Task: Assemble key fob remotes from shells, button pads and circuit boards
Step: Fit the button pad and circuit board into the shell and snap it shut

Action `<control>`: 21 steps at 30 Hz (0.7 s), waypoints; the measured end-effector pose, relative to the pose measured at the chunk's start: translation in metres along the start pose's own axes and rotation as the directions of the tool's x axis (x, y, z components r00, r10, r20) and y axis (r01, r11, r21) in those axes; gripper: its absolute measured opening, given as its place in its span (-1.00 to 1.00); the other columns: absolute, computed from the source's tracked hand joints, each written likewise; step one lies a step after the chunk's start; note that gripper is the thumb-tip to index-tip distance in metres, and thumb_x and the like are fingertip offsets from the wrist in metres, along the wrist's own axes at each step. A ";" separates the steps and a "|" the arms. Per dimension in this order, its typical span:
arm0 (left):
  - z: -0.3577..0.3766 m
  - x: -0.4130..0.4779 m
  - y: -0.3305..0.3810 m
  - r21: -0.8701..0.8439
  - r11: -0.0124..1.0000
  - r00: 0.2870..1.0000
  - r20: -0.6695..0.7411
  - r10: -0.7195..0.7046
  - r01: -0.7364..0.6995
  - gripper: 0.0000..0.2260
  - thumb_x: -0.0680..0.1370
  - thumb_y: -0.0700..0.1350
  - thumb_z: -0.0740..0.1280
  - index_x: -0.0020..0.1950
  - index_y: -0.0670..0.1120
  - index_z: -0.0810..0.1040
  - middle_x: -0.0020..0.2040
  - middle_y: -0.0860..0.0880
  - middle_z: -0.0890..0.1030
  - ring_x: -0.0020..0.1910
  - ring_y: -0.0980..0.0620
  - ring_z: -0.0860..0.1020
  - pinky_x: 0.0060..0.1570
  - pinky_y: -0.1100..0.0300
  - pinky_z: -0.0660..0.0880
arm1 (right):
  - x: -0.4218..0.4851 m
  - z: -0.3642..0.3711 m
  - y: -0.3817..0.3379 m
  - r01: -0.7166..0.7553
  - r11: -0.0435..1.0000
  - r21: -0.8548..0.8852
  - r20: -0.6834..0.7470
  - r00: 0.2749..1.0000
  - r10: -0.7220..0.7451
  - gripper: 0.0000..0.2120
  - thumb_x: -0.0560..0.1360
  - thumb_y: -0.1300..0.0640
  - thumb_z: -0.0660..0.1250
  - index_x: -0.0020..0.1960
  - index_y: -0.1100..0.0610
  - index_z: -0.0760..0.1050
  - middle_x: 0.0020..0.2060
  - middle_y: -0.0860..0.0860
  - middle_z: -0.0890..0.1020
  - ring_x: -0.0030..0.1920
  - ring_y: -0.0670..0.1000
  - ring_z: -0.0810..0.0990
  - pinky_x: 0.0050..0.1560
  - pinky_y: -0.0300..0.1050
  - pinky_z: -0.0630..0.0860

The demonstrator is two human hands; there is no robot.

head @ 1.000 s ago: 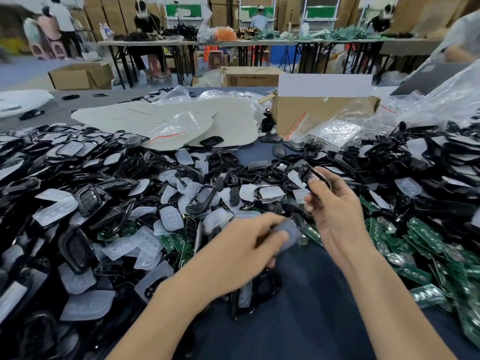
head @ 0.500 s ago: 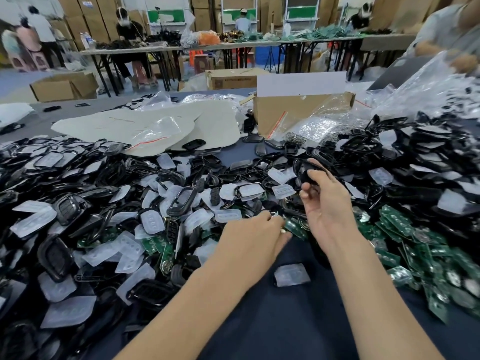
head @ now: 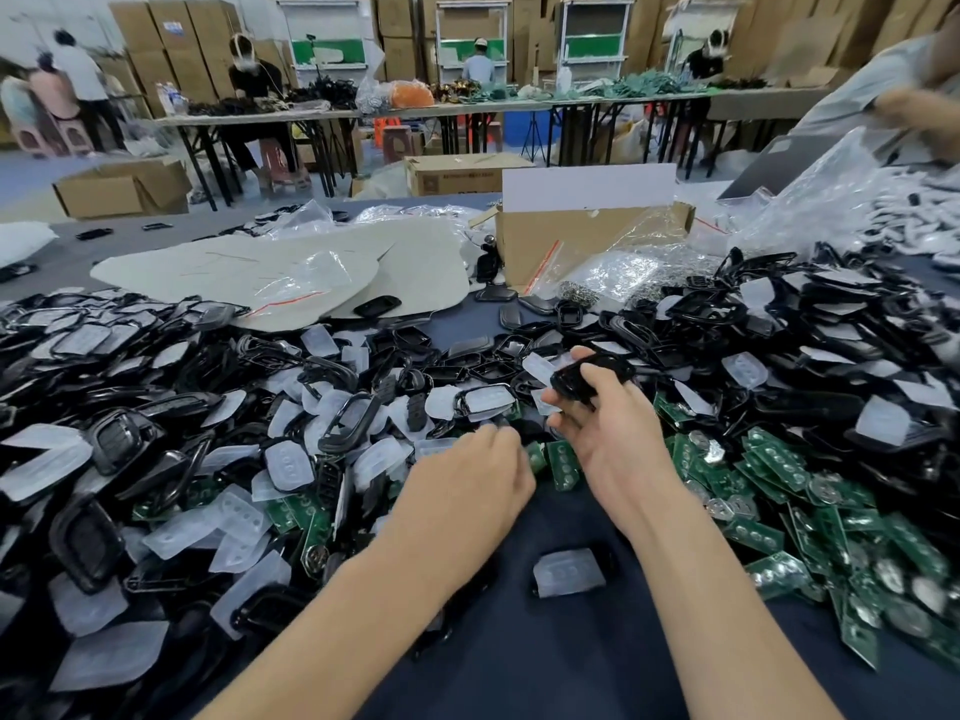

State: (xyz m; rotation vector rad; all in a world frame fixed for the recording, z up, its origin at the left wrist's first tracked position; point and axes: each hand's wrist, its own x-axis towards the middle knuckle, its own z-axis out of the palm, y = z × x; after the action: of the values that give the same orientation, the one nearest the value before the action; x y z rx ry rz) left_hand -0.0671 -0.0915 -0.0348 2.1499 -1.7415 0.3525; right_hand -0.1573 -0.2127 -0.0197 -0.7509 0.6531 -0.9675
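Note:
My right hand (head: pixel 605 426) grips a black key fob shell (head: pixel 592 379) above the heap, thumb and fingers curled round it. My left hand (head: pixel 470 478) reaches palm down into the pile beside a green circuit board (head: pixel 563 459); its fingertips are hidden among the parts, so what they touch cannot be made out. A translucent button pad (head: pixel 569 571) lies alone on the dark cloth (head: pixel 545 662) between my forearms. Black shells (head: pixel 119 441) and clear pads (head: pixel 288 462) cover the left and far side. Green boards (head: pixel 779 470) pile up at the right.
A cardboard box (head: pixel 524 241) with plastic bags of small metal parts (head: pixel 618 275) stands behind the heap. Pale flat sheets (head: pixel 249 265) lie at the back left. Another person's arm (head: pixel 919 109) works at the far right. Tables and workers fill the background.
My left hand dropped the translucent pad onto the cloth and moved forward into the pile. My right hand kept the black shell and turned it slightly.

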 end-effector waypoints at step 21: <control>-0.019 -0.018 -0.043 -0.802 0.551 0.850 -0.108 -0.515 0.232 -0.88 0.60 0.05 0.30 0.03 0.28 0.59 -0.05 0.20 0.50 -0.10 0.16 0.54 -0.15 0.37 0.45 | -0.012 0.006 0.032 0.158 0.881 -0.446 0.480 0.873 0.086 -0.80 0.68 0.28 0.19 0.15 0.05 0.52 -0.04 0.01 0.74 -0.22 -0.13 0.60 -0.26 -0.27 0.48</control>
State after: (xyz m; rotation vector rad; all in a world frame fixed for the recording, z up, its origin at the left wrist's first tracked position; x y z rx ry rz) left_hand -0.0281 -0.0595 -0.0296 1.6072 -0.9041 -0.1440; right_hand -0.1429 -0.1888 -0.0401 -1.3993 0.4244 -0.6057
